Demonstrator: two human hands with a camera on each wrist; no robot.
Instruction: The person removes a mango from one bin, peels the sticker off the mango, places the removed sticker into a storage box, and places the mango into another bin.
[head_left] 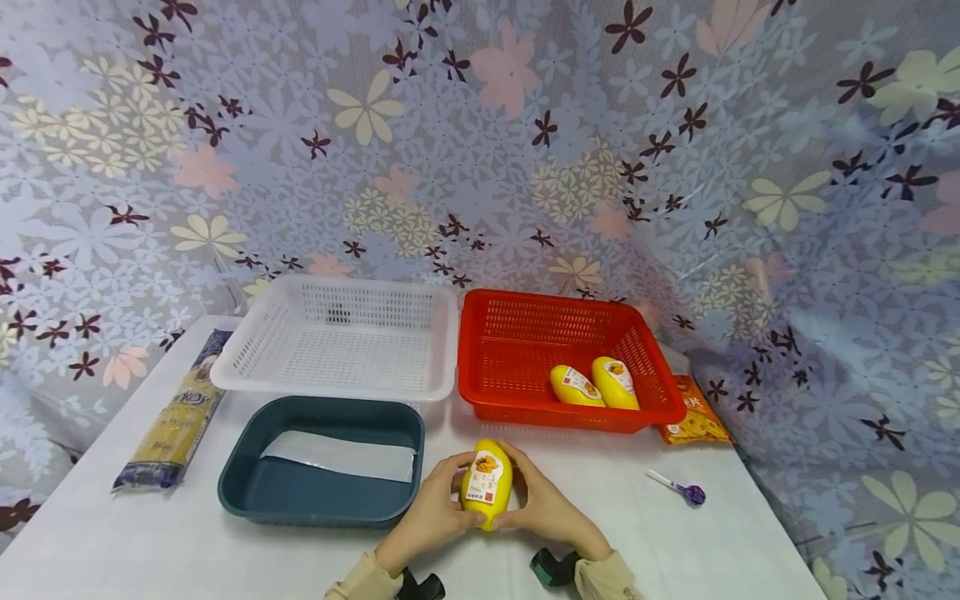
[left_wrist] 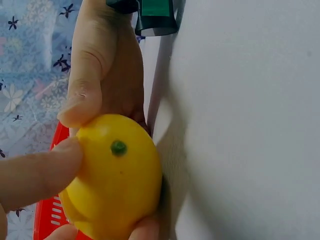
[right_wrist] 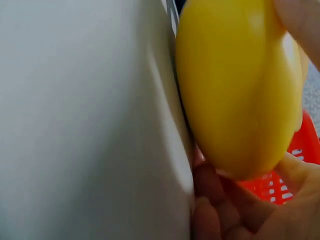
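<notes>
A yellow plastic mango (head_left: 476, 508) with a white label (head_left: 483, 477) is held between both hands, close over the white table. My left hand (head_left: 437, 502) grips its left side, and my right hand (head_left: 546, 502) grips its right side, with both thumbs near its lower end. In the left wrist view the mango (left_wrist: 112, 185) shows a green stem nub (left_wrist: 118, 148). From the right wrist, the mango's smooth side (right_wrist: 235, 95) fills the upper right, and its label is hidden. Two similar labelled mangoes (head_left: 615, 383) lie in the red basket (head_left: 517, 412) beyond my hands.
Left of my hands stands a dark teal tray (head_left: 322, 518) holding a white strip (head_left: 341, 454). A white basket (head_left: 337, 385) sits behind it. At the far left lies a noodle packet (head_left: 172, 425). An orange snack bag (head_left: 695, 412) and a purple lollipop (head_left: 692, 494) lie right.
</notes>
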